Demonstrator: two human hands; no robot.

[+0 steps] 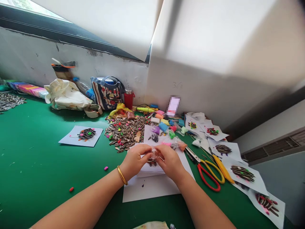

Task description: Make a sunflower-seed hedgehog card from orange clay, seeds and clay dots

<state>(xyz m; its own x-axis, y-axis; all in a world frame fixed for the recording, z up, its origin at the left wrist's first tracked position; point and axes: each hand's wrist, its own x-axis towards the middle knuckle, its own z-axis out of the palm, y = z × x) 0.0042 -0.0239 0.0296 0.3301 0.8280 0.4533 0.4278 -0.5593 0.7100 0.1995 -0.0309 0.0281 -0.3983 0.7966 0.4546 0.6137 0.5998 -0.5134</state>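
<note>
My left hand (135, 160), with a gold bangle (122, 175) at the wrist, and my right hand (172, 162) meet over the white paper (152, 189). Between their fingertips is a small clear plastic bag (156, 153), pinched from both sides; its contents are mostly hidden. Just below the bag, part of a sunflower-seed figure (152, 163) shows on the paper, the rest covered by my fingers. Beyond my hands lie small bags of coloured clay, among them purple (155, 129), blue (163, 127) and green (171, 134).
A heap of sunflower seeds (124, 132) lies behind my left hand. Scissors (207, 171) and a yellow cutter (222, 168) rest at the right, near several seed pictures (243, 173). Another seed picture (87, 135) is at left. Bags (108, 93) and a red flask (129, 99) line the wall.
</note>
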